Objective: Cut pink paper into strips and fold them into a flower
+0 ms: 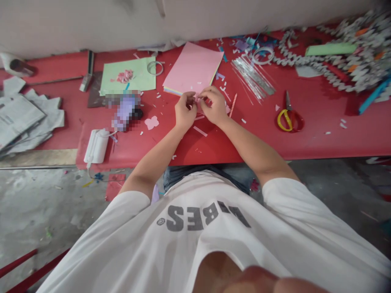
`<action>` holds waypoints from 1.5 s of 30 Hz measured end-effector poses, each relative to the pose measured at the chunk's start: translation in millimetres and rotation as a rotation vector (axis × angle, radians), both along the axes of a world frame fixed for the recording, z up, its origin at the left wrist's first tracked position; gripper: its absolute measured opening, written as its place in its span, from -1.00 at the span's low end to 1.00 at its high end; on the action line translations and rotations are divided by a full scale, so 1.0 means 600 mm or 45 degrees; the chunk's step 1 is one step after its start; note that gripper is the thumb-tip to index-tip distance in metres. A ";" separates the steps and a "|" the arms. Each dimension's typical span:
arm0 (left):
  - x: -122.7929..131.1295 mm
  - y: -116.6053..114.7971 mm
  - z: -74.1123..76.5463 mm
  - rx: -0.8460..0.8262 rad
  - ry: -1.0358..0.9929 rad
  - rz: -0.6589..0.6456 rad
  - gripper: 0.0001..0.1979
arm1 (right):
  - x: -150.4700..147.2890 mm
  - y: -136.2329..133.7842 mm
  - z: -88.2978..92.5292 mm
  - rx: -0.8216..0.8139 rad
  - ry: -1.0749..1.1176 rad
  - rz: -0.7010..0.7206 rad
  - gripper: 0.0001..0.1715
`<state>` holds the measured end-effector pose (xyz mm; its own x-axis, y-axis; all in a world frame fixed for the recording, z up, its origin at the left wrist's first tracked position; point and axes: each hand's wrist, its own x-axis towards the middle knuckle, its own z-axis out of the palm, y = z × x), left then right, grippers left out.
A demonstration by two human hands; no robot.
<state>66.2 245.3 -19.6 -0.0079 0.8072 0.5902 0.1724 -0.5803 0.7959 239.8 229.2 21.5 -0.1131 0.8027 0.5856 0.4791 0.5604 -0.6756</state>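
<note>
My left hand [185,110] and my right hand [216,106] meet over the red tabletop, fingertips pinched together on a small piece of pink paper [197,98]. The fingers cover much of that piece. Just beyond them lies a stack of coloured paper [193,67] with a pink sheet on top. A pink flower-shaped paper cutout [152,122] rests flat to the left of my left hand. Close to my right wrist is a thin pink stick [233,105], perhaps a pencil. Narrow paper strips [200,131] are scattered beneath my hands.
Scissors [288,116] with yellow and red handles lie to the right. Clear strips [253,77] and a tape roll [263,55] sit behind them. On the left are a green sheet [106,77] with pink bits, another tape roll [155,68], a white power bank-like block [97,146] and newspapers [21,118].
</note>
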 end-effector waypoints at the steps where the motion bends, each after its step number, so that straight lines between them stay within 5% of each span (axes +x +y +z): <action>1: 0.001 0.002 -0.002 -0.002 -0.014 -0.004 -0.70 | 0.001 0.000 0.000 0.009 -0.016 -0.008 -0.65; 7: 0.003 0.010 -0.013 0.026 -0.074 -0.055 -0.69 | 0.006 -0.002 0.004 0.149 -0.117 -0.028 -0.65; 19: -0.004 0.021 -0.028 -0.009 -0.031 -0.055 -0.60 | 0.006 -0.005 0.001 0.113 -0.182 0.027 -0.71; 29: -0.006 -0.001 0.014 -0.048 0.018 -0.035 -0.78 | 0.011 -0.003 0.010 -0.082 -0.218 0.087 -0.68; 37: -0.020 0.005 0.038 -0.169 0.030 0.033 -0.78 | 0.007 -0.003 0.024 -0.183 -0.010 0.110 -0.72; 45: -0.016 0.017 0.020 -0.211 0.067 -0.199 -0.69 | 0.001 0.025 0.005 -0.394 0.313 0.047 -0.57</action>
